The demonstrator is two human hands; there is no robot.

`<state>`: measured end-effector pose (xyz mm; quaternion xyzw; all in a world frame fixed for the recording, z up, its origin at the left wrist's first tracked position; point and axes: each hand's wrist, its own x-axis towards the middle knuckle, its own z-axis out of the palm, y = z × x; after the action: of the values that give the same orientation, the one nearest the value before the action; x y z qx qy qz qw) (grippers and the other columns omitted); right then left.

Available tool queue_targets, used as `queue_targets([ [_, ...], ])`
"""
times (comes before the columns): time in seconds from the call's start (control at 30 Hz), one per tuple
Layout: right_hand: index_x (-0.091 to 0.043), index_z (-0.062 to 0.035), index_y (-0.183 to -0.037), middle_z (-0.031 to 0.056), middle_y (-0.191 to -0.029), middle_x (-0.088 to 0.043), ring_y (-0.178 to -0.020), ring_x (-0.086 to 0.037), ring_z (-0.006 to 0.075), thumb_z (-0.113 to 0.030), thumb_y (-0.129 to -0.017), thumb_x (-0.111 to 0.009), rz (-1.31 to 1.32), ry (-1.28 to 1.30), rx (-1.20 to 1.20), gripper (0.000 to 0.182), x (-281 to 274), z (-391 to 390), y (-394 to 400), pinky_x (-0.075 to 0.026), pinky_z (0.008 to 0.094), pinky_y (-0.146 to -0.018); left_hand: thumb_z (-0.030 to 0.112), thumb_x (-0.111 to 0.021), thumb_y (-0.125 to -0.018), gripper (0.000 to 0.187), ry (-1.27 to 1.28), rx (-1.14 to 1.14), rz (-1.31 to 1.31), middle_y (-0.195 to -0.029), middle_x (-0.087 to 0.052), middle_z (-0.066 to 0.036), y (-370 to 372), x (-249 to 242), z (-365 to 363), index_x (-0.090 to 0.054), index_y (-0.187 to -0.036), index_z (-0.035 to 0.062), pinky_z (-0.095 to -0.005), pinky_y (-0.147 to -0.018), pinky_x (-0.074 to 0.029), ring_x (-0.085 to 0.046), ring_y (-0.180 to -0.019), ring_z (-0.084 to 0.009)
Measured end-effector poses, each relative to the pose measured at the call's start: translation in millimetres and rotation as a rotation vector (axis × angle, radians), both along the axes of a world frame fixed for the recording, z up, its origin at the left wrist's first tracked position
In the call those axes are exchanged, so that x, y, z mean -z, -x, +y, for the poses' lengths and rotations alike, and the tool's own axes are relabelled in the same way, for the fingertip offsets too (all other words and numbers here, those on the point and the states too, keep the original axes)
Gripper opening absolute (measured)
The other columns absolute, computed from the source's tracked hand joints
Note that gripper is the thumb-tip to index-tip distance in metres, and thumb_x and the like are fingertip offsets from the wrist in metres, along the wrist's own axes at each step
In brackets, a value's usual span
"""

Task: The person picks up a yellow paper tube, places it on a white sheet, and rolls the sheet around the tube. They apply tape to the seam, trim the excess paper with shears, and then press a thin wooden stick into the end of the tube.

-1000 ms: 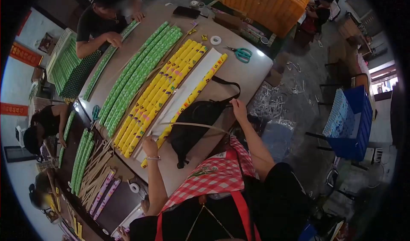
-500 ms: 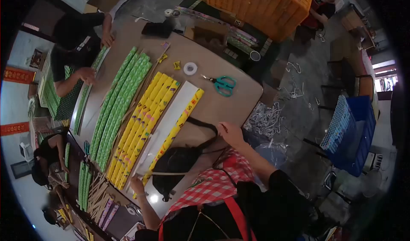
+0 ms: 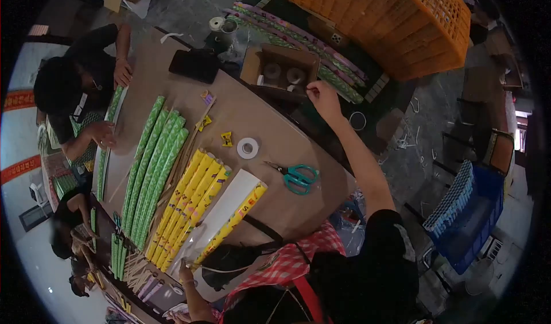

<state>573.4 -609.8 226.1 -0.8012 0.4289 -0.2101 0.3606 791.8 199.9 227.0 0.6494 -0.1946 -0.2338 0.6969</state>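
Observation:
My right hand (image 3: pixel 326 101) is stretched past the table edge beside an open cardboard box (image 3: pixel 251 66) with tape rolls (image 3: pixel 295 75) inside. Its fingers are pinched together; whatever they hold, if anything, is too small to name. My left hand (image 3: pixel 186 272) is closed at the near end of a partly rolled yellow patterned paper (image 3: pixel 232 220), its white inner side showing. A thin pale cord or strip (image 3: pixel 229 270) runs rightward from there, over a black bag (image 3: pixel 221 263). What the left fingers grip is not clear.
Yellow rolls (image 3: pixel 189 200) and green rolls (image 3: pixel 152 177) lie side by side on the table. Teal-handled scissors (image 3: pixel 298 178), a white tape roll (image 3: pixel 247 148) and a black pouch (image 3: pixel 194 65) are beyond. An orange crate (image 3: pixel 379 25) stands behind. A co-worker (image 3: pixel 80 88) handles a green roll.
My right hand has moved from beside the black bag, out over the table edge to the cardboard box. My left hand stays near the yellow paper's end. The view has shifted.

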Motion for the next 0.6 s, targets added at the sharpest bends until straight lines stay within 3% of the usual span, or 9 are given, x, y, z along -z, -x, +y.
queue_targets([
  [0.03, -0.056, -0.0007, -0.089, 0.0111, -0.085, -0.055, -0.073, -0.056, 0.0216, -0.009, -0.078, -0.056, 0.130, 0.097, -0.091, 0.014, 17.1, -17.9, -15.6, -0.047, 0.0321, -0.063, 0.005, -0.044, -0.077, 0.036, -0.114, 0.072, -0.051, -0.108, -0.054, -0.014, 1.8, -7.2, -0.5, -0.053, -0.112, 0.0072, -0.0336, -0.069, -0.047, -0.057, -0.089, -0.0283],
  [0.1, -0.056, -0.0007, -0.092, 0.0123, -0.090, -0.056, -0.078, -0.056, 0.0227, -0.007, -0.077, -0.056, 0.265, 0.191, -0.192, 0.016, 62.8, -46.0, -47.1, -0.048, 0.0326, -0.065, 0.006, -0.048, -0.077, 0.040, 0.120, 0.021, 0.113, -0.114, -0.050, -0.014, 6.4, 1.3, 1.5, -0.048, -0.117, 0.0078, -0.0354, -0.067, -0.047, -0.057, -0.086, -0.0309],
  [0.17, -0.059, -0.0029, -0.086, 0.0147, -0.086, -0.057, -0.081, -0.057, 0.0280, -0.010, -0.076, -0.053, 0.510, 0.138, -0.133, 0.013, 105.9, -61.7, -76.8, -0.047, 0.0406, -0.070, 0.010, -0.054, -0.076, 0.042, -1.728, 0.248, -0.320, -0.117, -0.048, -0.014, 5.2, -23.1, -0.4, -0.047, -0.117, 0.0074, -0.0349, -0.066, -0.047, -0.058, -0.083, -0.0304],
  [0.23, -0.060, -0.0038, -0.084, 0.0146, -0.084, -0.058, -0.080, -0.057, 0.0278, -0.010, -0.076, -0.052, 0.624, 0.030, -0.132, 0.012, 125.1, -72.0, -91.8, -0.048, 0.0404, -0.068, 0.014, -0.060, -0.073, 0.044, -1.688, 0.324, -0.474, -0.118, -0.048, -0.014, 2.5, -23.8, -0.6, -0.049, -0.115, 0.0063, -0.0322, -0.064, -0.048, -0.059, -0.083, -0.0279],
  [0.3, -0.060, -0.0046, -0.082, 0.0146, -0.081, -0.058, -0.079, -0.057, 0.0276, -0.009, -0.076, -0.051, 0.736, -0.079, -0.129, 0.012, 144.6, -78.9, -99.8, -0.048, 0.0402, -0.066, 0.013, -0.061, -0.073, 0.044, -1.633, 0.300, -0.307, -0.120, -0.046, -0.013, 0.7, -40.5, -16.7, -0.049, -0.115, 0.0070, -0.0304, -0.063, -0.049, -0.059, -0.085, -0.0244],
  [0.33, -0.061, -0.0052, -0.081, 0.0139, -0.081, -0.058, -0.077, -0.057, 0.0271, -0.009, -0.076, -0.051, 0.743, 0.085, -0.128, 0.012, 163.9, -78.3, -101.1, -0.048, 0.0388, -0.063, 0.014, -0.061, -0.072, 0.045, -1.495, 0.015, 0.052, -0.121, -0.045, -0.011, 0.2, -24.4, 6.4, -0.050, -0.115, 0.0095, -0.0304, -0.061, -0.049, -0.059, -0.084, -0.0233],
  [0.43, -0.062, -0.0075, -0.079, 0.0119, -0.080, -0.059, -0.074, -0.058, 0.0254, -0.009, -0.076, -0.051, 0.712, 0.292, -0.065, 0.011, 245.6, -86.7, -101.1, -0.048, 0.0357, -0.056, 0.012, -0.061, -0.072, 0.045, -1.544, 0.269, -0.236, -0.122, -0.044, -0.009, -2.2, -39.9, -5.6, -0.050, -0.116, 0.0114, -0.0315, -0.061, -0.049, -0.060, -0.083, -0.0220],
  [0.5, -0.062, -0.0091, -0.078, 0.0106, -0.079, -0.059, -0.072, -0.058, 0.0243, -0.010, -0.075, -0.052, 0.679, 0.343, -0.006, 0.010, 252.7, -87.2, -105.3, -0.048, 0.0339, -0.053, 0.013, -0.060, -0.071, 0.046, -1.620, 0.259, -0.184, -0.122, -0.044, -0.009, -2.9, -43.9, -12.0, -0.049, -0.116, 0.0115, -0.0320, -0.061, -0.050, -0.059, -0.083, -0.0229],
  [0.6, -0.062, -0.0110, -0.078, 0.0081, -0.077, -0.060, -0.069, -0.058, 0.0237, -0.015, -0.075, -0.054, 0.991, 0.174, -0.235, 0.009, 217.2, -79.8, -109.6, -0.046, 0.0333, -0.049, 0.007, -0.056, -0.074, 0.048, -1.764, 0.295, -0.024, -0.126, -0.040, -0.008, -6.6, -51.3, -21.8, -0.045, -0.120, 0.0099, -0.0299, -0.065, -0.048, -0.057, -0.087, -0.0207],
])
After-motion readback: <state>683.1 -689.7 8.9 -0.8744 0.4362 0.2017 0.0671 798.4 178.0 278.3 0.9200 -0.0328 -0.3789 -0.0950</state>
